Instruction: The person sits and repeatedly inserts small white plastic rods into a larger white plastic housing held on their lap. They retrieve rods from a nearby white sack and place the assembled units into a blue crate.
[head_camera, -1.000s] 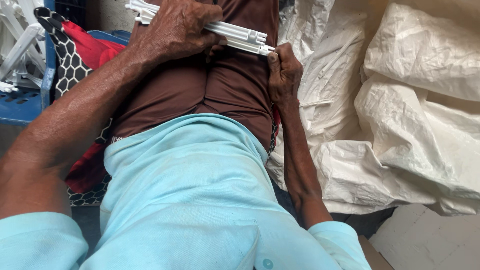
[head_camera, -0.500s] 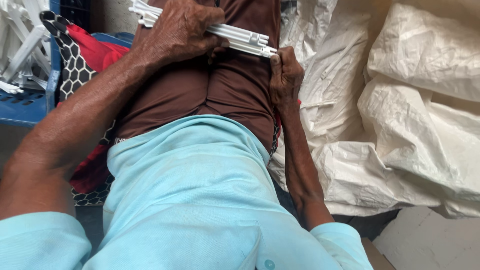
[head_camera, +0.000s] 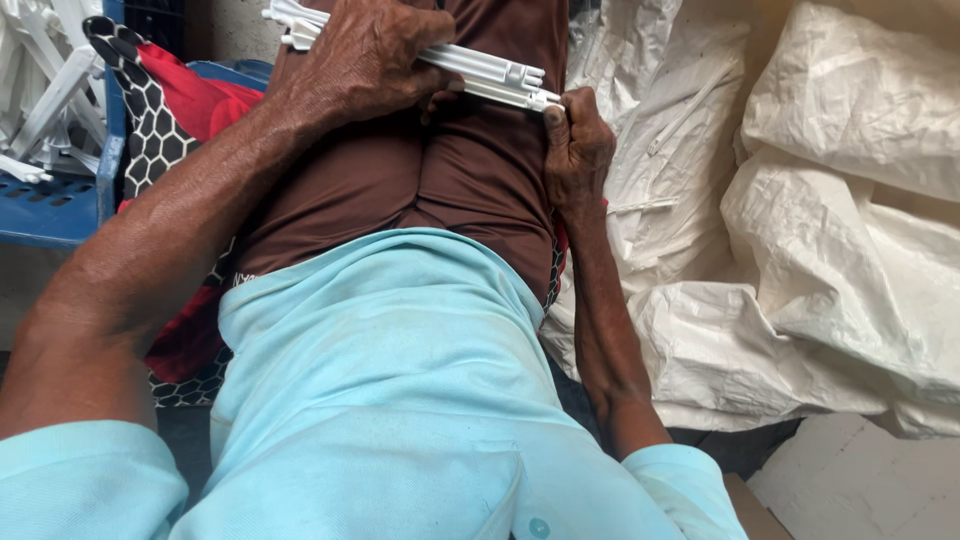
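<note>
Since the earlier frames little has moved: the bundle of white strips (head_camera: 470, 68) sits a touch higher toward 12 o'clock, and both hands keep the same hold on it. In the head view, the left hand (head_camera: 365, 60) lies over the bundle at about 11 o'clock, fingers curled round and pressed together on the strips, clamping them against the brown lap (head_camera: 470, 170). The right hand (head_camera: 575, 150), just right of 12 o'clock, is closed in a loose fist below the bundle's right end, its thumb tip set against the squared ends; whether the other fingers pinch anything I cannot tell. That hold looks meant to keep the strips level, one hand gripping the stack while the other butts the ends flush, with the lap as a rest. The bundle runs aslant from the top edge down toward 1 o'clock, across the thighs. At 9 to 10 o'clock a blue crate (head_camera: 60, 205) holds a loose heap of white plastic pieces (head_camera: 45, 90), piled at all angles. Between crate and leg lies a red and black-and-white patterned cloth (head_camera: 165, 130). From 1 to 4 o'clock stand crumpled white sacks (head_camera: 840, 230), bulging; one near 2 o'clock shows the outline of long strips inside, the rest hide their contents. A light-blue shirt (head_camera: 380, 400) fills the frame's lower middle.
</note>
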